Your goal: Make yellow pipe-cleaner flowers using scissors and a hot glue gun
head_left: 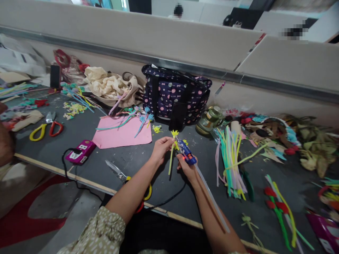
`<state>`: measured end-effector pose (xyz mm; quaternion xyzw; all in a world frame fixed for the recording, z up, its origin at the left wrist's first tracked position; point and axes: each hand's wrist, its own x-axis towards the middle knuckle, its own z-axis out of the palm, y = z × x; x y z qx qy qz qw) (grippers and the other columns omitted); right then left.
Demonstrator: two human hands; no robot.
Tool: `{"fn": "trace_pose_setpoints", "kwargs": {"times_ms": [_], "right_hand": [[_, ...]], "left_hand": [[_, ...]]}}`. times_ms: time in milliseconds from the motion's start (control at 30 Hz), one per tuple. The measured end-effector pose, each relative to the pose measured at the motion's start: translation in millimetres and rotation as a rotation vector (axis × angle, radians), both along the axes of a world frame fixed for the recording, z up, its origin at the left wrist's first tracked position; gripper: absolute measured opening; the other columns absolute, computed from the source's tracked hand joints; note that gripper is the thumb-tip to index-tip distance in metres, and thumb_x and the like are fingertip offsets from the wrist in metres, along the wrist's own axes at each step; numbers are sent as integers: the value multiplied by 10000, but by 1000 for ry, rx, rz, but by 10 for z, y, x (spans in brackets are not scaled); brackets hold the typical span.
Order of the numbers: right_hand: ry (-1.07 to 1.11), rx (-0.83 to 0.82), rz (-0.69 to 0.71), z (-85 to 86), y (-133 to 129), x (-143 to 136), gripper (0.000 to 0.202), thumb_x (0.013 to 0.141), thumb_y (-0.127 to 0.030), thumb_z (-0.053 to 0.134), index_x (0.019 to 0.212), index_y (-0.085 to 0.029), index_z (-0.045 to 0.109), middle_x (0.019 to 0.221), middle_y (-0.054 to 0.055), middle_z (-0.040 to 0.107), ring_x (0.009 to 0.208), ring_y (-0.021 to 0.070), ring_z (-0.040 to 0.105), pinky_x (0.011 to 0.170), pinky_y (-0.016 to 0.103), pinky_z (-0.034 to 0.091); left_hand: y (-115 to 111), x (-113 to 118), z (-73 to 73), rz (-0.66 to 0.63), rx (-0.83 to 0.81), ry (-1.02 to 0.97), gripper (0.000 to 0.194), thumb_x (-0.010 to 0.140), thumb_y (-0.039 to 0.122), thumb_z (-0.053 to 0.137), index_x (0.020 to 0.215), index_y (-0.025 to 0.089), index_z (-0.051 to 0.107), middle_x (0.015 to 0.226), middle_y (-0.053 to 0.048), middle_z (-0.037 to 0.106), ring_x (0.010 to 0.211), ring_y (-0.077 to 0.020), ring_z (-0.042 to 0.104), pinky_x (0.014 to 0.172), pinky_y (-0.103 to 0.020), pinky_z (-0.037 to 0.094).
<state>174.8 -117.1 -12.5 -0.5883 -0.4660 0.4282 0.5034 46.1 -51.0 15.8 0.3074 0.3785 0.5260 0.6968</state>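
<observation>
Between the fingers of my left hand point(162, 150) is a yellow pipe-cleaner flower point(171, 164), its stem hanging down and its bloom at the top. My right hand point(187, 167) is wrapped round a blue glue gun point(186, 151) with a small red light. A long clear glue stick point(212, 197) runs out of its back end along my right forearm. The gun's nozzle end is close to the flower; whether they touch I cannot tell. More yellow petal pieces point(156, 129) lie on the table just beyond my left hand.
Scissors point(116, 171) lie by my left forearm, more scissors point(47, 127) farther left. A purple power strip point(81, 152) has a black cord. Pink paper point(124, 132), a polka-dot bag point(174, 91), a green jar point(209, 120) and bundled pipe cleaners point(231, 162) surround the hands. Another person's arm point(5, 141) shows at left.
</observation>
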Motion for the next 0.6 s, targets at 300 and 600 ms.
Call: {"fn": "trace_pose_setpoints", "kwargs": {"times_ms": [300,600], "right_hand": [[25,2,6,-16,6,-9,353,689,-510,682,702,-170,585,440,-40,522,352,126,536,369,220,444],[18,-4,12,-17,3,-4,334,711,-491,678,711,-171,584,430,-58,497,345,122,528,372,218,431]], "left_hand": [[7,-6,-30,-6,43,9,281,613,375,787,728,137,691,609,-8,613,502,-59,481,514,-187,359],[14,-22,1,29,73,27,264,628,362,778,737,135,699,606,-11,605,498,-55,451,498,-181,358]]}}
